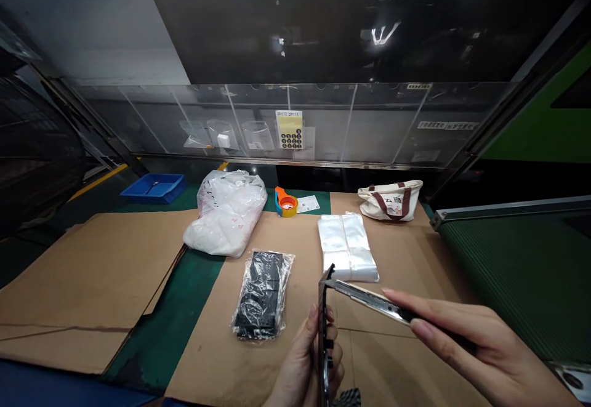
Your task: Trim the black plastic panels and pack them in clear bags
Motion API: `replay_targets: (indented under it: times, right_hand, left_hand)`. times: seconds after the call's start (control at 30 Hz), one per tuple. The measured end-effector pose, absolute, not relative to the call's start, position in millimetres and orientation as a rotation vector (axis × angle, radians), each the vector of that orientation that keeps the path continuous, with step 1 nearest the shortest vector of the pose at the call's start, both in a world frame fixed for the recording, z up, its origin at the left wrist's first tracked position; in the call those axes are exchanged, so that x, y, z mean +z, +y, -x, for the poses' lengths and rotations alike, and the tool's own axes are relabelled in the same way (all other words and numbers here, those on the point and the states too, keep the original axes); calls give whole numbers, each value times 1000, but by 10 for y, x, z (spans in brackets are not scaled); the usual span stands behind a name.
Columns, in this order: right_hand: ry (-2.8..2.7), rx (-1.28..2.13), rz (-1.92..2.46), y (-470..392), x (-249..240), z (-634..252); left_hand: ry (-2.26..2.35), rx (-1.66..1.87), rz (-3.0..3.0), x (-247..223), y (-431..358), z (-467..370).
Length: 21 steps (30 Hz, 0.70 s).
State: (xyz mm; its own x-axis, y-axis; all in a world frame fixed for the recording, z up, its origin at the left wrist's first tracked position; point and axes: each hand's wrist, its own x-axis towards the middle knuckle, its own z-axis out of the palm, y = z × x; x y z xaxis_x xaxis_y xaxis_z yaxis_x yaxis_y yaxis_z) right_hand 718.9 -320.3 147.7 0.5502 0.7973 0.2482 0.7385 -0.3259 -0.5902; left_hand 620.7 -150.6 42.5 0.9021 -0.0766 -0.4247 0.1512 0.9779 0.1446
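Observation:
My left hand [299, 358] is closed around a thin black plastic part [322, 327], held upright and seen nearly edge-on, with small tabs along its right side. Between thumb and fingers, my right hand [480, 339] grips a utility knife [369, 298]. The knife's tip meets the upper end of the part, or lies just in front of it; I cannot tell which. On the brown cardboard to the left lies a clear plastic bag with black parts [261, 296] inside. Behind the knife rests a stack of clear plastic sleeves [346, 241].
Further back are a white plastic bag [228, 213], a tape dispenser [287, 202], a blue tray [154, 188] and a canvas tote [392, 201]. Cardboard sheets [87, 271] lie at left. A green ribbed belt [512, 278] runs along the right. A transparent panel [318, 111] stands behind.

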Motion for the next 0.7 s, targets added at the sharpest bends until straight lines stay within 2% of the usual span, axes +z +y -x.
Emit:
replay_targets:
  times: [0.37,0.7]
  right_hand:
    - [-1474,48,2116,-3288,1545,-7096]
    - [-1363,46,2227,-3285,1557,-7150]
  left_hand:
    - [396,-125,-197,343,-1523,-6155]
    - [290,-136,-228,389,-1505,-6171]
